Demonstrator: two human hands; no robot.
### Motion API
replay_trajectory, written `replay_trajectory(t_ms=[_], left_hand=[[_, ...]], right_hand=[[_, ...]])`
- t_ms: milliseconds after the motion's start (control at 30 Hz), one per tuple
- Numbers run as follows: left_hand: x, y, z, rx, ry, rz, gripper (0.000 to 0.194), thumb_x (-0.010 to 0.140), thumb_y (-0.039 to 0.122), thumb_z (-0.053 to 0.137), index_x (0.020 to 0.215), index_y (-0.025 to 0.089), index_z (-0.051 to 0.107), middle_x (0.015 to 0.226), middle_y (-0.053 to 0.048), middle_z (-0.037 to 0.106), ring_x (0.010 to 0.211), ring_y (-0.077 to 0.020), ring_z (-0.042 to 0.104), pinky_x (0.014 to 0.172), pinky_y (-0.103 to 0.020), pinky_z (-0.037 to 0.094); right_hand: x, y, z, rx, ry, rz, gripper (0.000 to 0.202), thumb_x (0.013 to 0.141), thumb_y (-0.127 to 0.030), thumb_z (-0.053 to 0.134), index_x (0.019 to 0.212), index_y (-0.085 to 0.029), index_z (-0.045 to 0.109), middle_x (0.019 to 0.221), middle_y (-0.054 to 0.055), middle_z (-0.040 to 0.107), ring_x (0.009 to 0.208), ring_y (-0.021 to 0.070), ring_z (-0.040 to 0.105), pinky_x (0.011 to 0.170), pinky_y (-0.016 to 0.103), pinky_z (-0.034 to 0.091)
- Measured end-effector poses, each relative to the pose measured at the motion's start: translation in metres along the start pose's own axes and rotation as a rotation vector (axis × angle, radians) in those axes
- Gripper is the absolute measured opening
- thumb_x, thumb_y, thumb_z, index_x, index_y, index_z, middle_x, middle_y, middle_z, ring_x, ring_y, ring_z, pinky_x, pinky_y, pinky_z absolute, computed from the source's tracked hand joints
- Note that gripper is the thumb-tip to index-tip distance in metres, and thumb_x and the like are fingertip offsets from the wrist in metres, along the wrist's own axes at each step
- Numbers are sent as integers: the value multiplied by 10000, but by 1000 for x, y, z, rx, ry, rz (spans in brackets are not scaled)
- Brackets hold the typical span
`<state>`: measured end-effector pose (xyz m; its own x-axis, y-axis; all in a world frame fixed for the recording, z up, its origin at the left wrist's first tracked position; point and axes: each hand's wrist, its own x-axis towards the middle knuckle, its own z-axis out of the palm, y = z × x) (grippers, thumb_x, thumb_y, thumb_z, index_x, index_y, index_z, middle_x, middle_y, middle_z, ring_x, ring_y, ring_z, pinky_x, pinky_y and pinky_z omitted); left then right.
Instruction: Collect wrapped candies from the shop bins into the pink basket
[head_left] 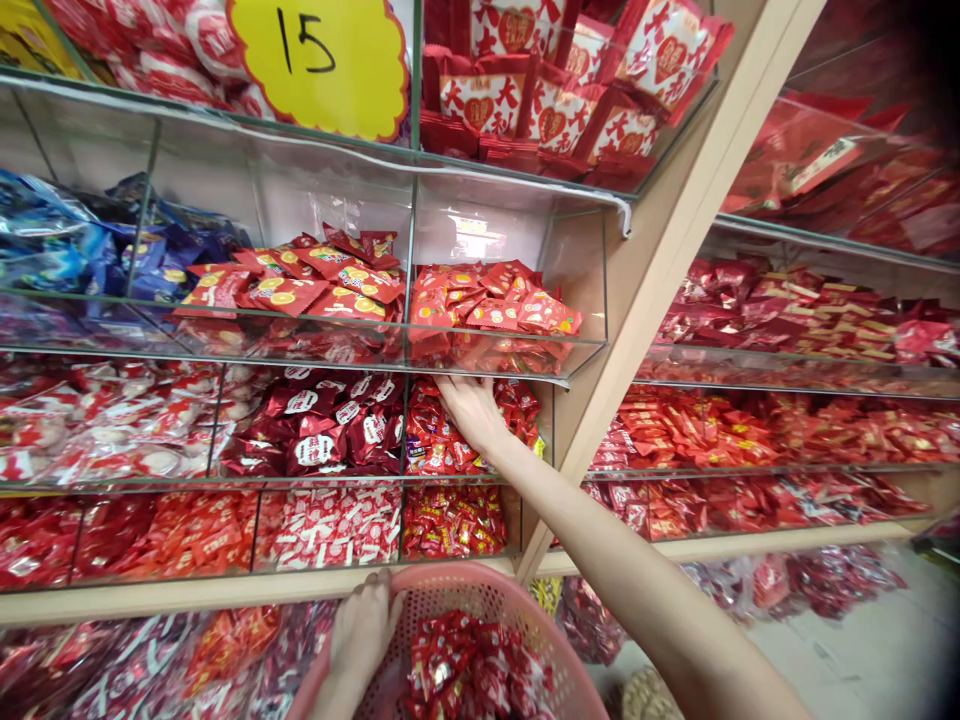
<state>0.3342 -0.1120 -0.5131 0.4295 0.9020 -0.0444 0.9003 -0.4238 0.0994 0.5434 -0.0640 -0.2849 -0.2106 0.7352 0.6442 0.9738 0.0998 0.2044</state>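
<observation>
Two neighbouring sections of a wooden shelving unit (649, 270), split by a pale upright, fill most of the view, with clear-fronted bins of small wrapped packets in rows. Light floor tiles (814, 650) show at the near right, and bulk plastic bags of packets (150, 665) lie beneath the lowest shelf at the near left. A pink perforated plastic basket (536, 620) sits at the near centre, in front of the lowest shelf, with a heap of shiny red wrapped packets (469, 670) inside. A yellow scalloped price card (322, 65) marked "15" hangs at the upper left, and red-and-white packets with heart prints (551, 115) stand in the bin to its right. Blue packets (161, 260) lie in the row below, left of red packets with orange-slice prints (330, 280). The right hand (472, 418) reaches into the bin of mixed-print red packets (431, 440), right of the dark red packets with white labels (315, 430). Its fingers stretch forward with the tips hidden, so I cannot tell how far open it is or whether it holds anything. The left hand (364, 622) is curled closed over the left part of the basket's rim.
</observation>
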Motion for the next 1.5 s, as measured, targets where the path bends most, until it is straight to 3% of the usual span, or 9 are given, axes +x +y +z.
replay_trajectory(t_ms=[633, 933, 1067, 1200, 1267, 1367, 1500], left_hand=[[1, 1, -2, -19, -2, -16, 445, 883, 333, 264, 1195, 99, 478, 1053, -164, 613, 898, -220, 618, 739, -328, 477], [-1, 2, -4, -9, -6, -15, 436, 884, 355, 259, 1164, 113, 489, 1026, -152, 621, 878, -213, 622, 715, -312, 476], [-2, 2, -5, -8, 10, -2, 427, 883, 355, 256, 1148, 112, 487, 1013, -146, 622, 865, -211, 623, 701, -303, 471], [-3, 2, -6, -11, -3, -4, 436, 882, 370, 256, 1159, 109, 470, 1026, -152, 613, 877, -222, 618, 695, -311, 469], [-3, 3, -7, -14, -12, -11, 441, 881, 386, 256, 1156, 113, 468, 1013, -146, 616, 869, -221, 619, 691, -311, 469], [-4, 4, -9, -12, -13, -9, 434, 879, 393, 261, 1131, 117, 481, 1006, -141, 620, 855, -218, 622, 690, -310, 469], [-4, 6, -13, 6, -23, -10, 424, 877, 397, 265, 1108, 127, 497, 998, -142, 622, 832, -215, 627, 682, -307, 466]], right_hand=[[-7, -7, -25, 152, -23, -62, 443, 875, -131, 335, 1314, -181, 364, 1286, 102, 475, 1158, 217, 440, 1011, 402, 248], [-20, -6, -32, 200, 45, -142, 405, 911, -168, 301, 1308, -153, 376, 1210, 114, 525, 1091, 201, 466, 907, 346, 333], [-56, -17, -49, 324, 144, -162, 419, 902, -143, 315, 1317, -167, 365, 1189, 112, 538, 1097, 179, 472, 887, 337, 360], [-122, -39, -48, 503, 210, -61, 512, 861, -105, 376, 1348, -245, 302, 1167, 87, 555, 1080, 183, 511, 873, 360, 409], [-159, -53, -38, 604, 200, 69, 521, 851, -116, 403, 1338, -277, 315, 1160, 81, 560, 1077, 188, 521, 880, 365, 428], [-207, -71, -15, 786, 99, 391, 397, 849, -204, 461, 1241, -265, 439, 1129, 79, 579, 1068, 188, 533, 879, 331, 453], [-247, -82, 14, 946, -73, 723, 264, 845, -304, 470, 1080, -218, 554, 1059, 73, 624, 987, 207, 580, 872, 344, 463]])
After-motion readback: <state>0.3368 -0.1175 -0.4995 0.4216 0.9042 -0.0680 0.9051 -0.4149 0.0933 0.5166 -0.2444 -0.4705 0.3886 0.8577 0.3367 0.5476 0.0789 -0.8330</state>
